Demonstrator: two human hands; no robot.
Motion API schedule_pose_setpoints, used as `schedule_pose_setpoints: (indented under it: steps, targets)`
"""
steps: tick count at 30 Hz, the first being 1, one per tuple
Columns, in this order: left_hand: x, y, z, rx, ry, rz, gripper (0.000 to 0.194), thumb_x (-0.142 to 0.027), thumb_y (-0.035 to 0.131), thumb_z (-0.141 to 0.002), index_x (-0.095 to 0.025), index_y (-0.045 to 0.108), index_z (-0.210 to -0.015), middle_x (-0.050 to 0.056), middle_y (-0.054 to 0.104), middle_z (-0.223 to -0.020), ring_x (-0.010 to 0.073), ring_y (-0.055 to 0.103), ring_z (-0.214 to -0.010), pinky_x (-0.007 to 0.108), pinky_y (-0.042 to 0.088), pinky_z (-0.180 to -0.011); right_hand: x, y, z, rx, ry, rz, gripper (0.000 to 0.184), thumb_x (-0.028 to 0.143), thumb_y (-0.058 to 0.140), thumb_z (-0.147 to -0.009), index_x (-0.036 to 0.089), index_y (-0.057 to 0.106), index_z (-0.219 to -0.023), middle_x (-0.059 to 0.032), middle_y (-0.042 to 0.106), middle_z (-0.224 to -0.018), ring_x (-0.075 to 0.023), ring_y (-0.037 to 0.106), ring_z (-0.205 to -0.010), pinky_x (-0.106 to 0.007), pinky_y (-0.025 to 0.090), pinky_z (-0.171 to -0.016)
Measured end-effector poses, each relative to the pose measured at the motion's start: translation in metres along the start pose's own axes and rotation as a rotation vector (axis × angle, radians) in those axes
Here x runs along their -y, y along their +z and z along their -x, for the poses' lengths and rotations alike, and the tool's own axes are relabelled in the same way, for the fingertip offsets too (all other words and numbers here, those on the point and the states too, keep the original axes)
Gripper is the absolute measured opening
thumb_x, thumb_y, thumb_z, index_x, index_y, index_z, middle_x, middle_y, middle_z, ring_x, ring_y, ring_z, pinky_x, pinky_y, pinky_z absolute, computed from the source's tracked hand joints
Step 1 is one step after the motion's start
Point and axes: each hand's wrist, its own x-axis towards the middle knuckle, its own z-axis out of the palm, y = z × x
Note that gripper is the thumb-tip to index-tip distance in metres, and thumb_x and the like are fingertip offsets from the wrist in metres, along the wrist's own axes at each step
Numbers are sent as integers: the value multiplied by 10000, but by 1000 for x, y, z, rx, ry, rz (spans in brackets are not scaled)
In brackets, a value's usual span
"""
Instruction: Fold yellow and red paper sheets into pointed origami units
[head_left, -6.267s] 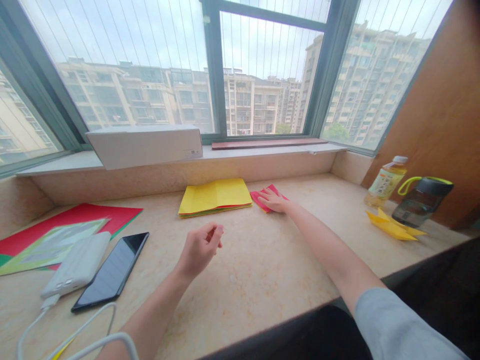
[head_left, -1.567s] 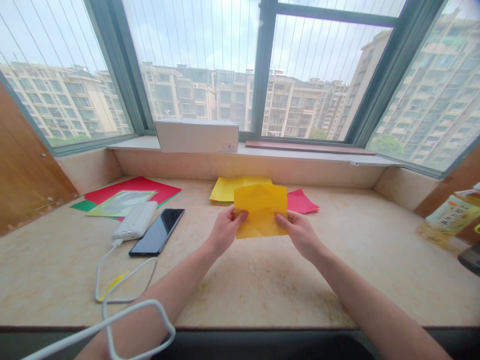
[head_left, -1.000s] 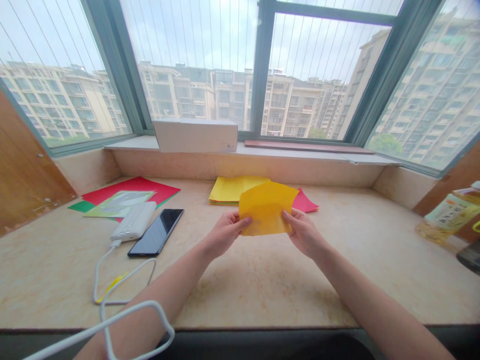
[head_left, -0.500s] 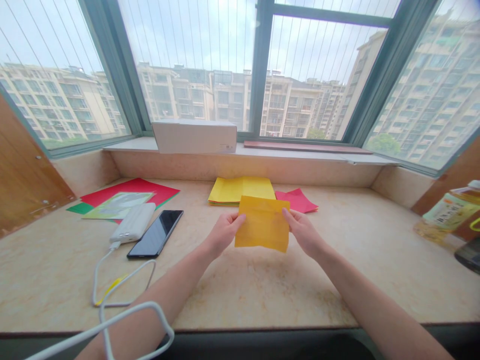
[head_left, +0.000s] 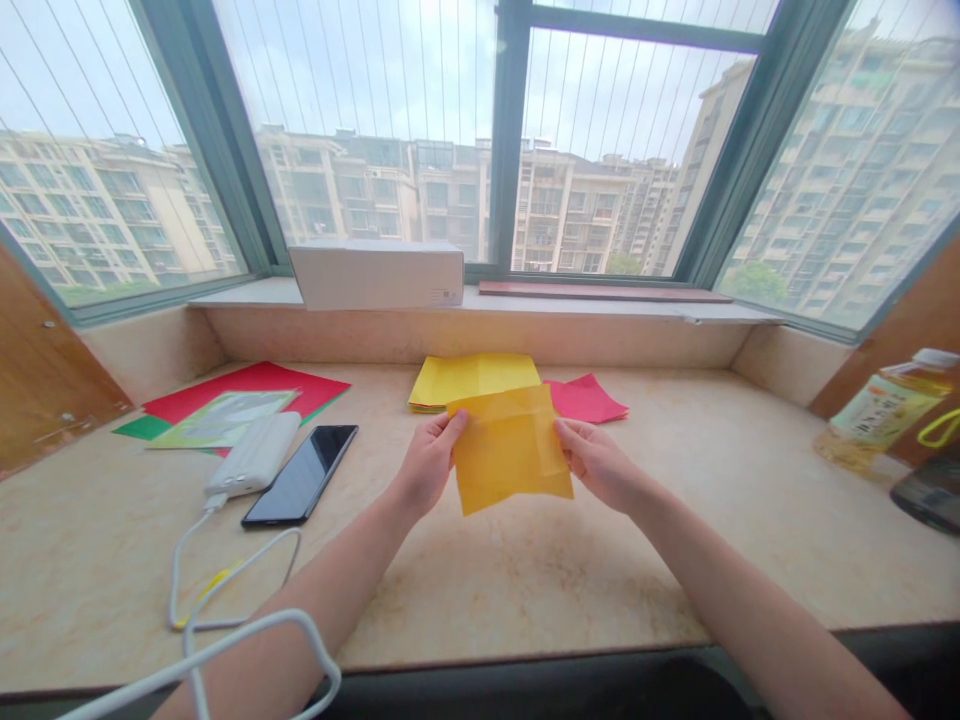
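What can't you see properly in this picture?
In the head view:
The dark object on the right: cut off by the picture's edge.
The bottle's label: writing too small to read.
The yellow paper stack: top sheet hides the lower ones.
The held yellow sheet: its far side faces away.

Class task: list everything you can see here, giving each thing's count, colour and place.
Paper sheet: 1, orange-yellow, held between the hands.
Folded paper stack: 1, yellow, behind it.
Paper square: 1, pink-red, beside the stack.
Paper sheets: 2, red and green, far left.
Printed sheet: 1, pale green, on them.
Power bank: 1, white, near the phone.
Smartphone: 1, black, counter's left.
Cable: 1, white, from the power bank.
Box: 1, white, window ledge.
Bottle: 1, yellow-filled, far right.
Left hand, right hand: 2, gripping that sheet.
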Motion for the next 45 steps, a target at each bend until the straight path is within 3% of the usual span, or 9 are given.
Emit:
schedule_pose_setpoints:
  steps: [4,8,18,23,28,33,39,42,45]
  targets:
    - [-4,-3,-3,-89,-13,66,313,-359,710,-821,-150,716,-1054,104,760,-1025,259,721,-946,346,582,-815,0,-6,4,87,53,151,401,541,670,-824,183,718,-998,-57,752,-906,-169,679,-773,-264,509,-688]
    - [-6,0,-2,-108,-18,105,275,-309,676,-844,-130,709,-1050,119,756,-1032,262,710,-989,340,578,-838,-3,-8,0,-63,1,202,349,528,692,-803,179,697,-823,-27,734,-795,-143,642,-678,-242,475,-624]
    - [2,-3,-5,-69,-29,-24,316,-376,648,-853,-130,686,-1047,135,750,-1041,255,720,-936,346,566,-793,-19,-15,-13,-243,-169,368,368,531,609,-847,171,671,-898,-33,719,-698,-145,629,-528,-245,462,-475]
    - [5,-11,-8,-174,50,-329,373,-466,577,-878,-113,667,-959,135,755,-940,202,724,-718,301,540,-654,-9,-76,-29,-541,-144,647,420,510,510,-903,135,666,-1013,-72,746,-776,-161,658,-552,-250,488,-484]
    - [8,-10,-8,-112,146,-502,408,-493,507,-905,-122,647,-809,86,724,-711,188,698,-620,264,500,-556,6,-150,-52,-651,-11,849,340,345,464,-940,103,699,-987,-109,759,-924,-209,711,-820,-273,545,-684]
    - [5,-8,-7,-99,187,-551,416,-505,499,-904,-132,639,-782,72,709,-673,173,679,-587,259,500,-541,10,-177,-66,-708,170,1175,337,245,569,-878,66,678,-1142,-218,681,-1167,-345,601,-1155,-424,450,-970]
    - [7,-7,-4,-63,188,-601,422,-500,475,-920,-131,637,-795,69,707,-662,164,668,-564,252,492,-524,-5,-154,-104,-485,231,1440,486,435,426,-966,215,528,-1388,-131,496,-1454,-289,435,-1350,-379,308,-1110]
    - [8,-9,-4,-37,188,-624,430,-503,461,-928,-132,640,-804,65,705,-651,159,665,-557,247,488,-523,-22,-138,-116,-366,278,1507,616,555,284,-983,262,297,-1524,-111,317,-1576,-308,265,-1449,-484,210,-1149]
    - [8,-10,-5,-40,194,-625,430,-502,452,-934,-134,637,-809,60,703,-641,156,662,-551,244,487,-520,-40,-130,-116,-229,351,1540,595,581,221,-983,345,246,-1528,-72,245,-1610,-315,187,-1479,-556,155,-1145]
